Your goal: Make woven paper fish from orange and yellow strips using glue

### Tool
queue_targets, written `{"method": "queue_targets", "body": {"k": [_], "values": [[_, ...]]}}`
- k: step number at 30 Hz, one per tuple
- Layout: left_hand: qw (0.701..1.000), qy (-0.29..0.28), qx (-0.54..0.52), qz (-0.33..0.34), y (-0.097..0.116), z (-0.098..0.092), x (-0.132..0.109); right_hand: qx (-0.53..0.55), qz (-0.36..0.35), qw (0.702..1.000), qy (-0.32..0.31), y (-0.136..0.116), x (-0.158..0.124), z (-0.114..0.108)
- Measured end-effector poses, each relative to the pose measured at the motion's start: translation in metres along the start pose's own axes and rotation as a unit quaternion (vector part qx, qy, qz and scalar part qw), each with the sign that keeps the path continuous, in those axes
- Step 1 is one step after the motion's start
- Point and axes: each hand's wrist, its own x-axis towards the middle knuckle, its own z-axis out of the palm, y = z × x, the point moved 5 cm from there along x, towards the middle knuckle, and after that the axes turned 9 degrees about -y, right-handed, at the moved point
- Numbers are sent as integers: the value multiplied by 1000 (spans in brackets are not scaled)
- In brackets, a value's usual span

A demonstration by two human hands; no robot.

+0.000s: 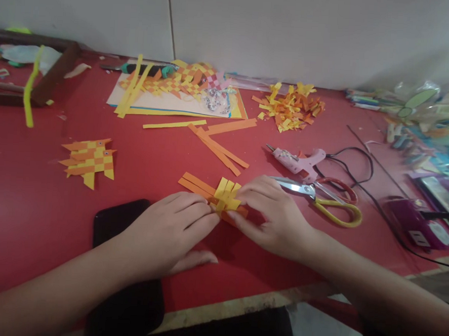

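A small weave of yellow and orange paper strips [226,194] lies on the red table in front of me, with loose orange ends sticking out to the upper left. My left hand [183,221] holds its left side down with bent fingers, the thumb set apart below. On the right side, my right hand [267,211] pinches the weave between thumb and fingers. Part of the paper is hidden beneath both hands. Just above lie loose orange paper strips [221,150] and one yellow strip [174,124]. A finished-looking woven paper fish shape [90,161] rests to the left.
Scissors [314,191] and a pink glue gun [301,162] with its cord lie right of my hands. A black phone [122,217] is under my left forearm. Paper scraps [292,106], stacked sheets [163,103], a brown tray [59,71] and a purple power socket [419,225] surround the work.
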Motion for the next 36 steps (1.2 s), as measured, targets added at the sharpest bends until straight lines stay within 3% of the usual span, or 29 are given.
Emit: {"method": "queue_targets", "body": {"k": [6, 9, 16, 20, 28, 32, 36], "values": [[1000, -18, -13, -9, 0, 1, 0, -19, -91, 993, -73, -18, -6, 11], [1000, -28, -5, -2, -1, 1, 0, -14, -111, 991, -73, -20, -9, 8], [999, -43, 21, 18, 1, 1, 0, -8, -36, 999, -5, 7, 9, -19], [999, -31, 23, 21, 2, -1, 0, -22, -22, 999, -35, 22, 31, -13], [999, -3, 11, 31, 2, -3, 0, 7, -87, 981, -174, 26, 63, 14], [999, 1, 13, 32, 2, -3, -1, -8, -89, 978, -188, 24, 64, 17], [1000, -7, 13, 27, 3, -4, 0, 6, -96, 982, -161, 18, 58, 13]]}}
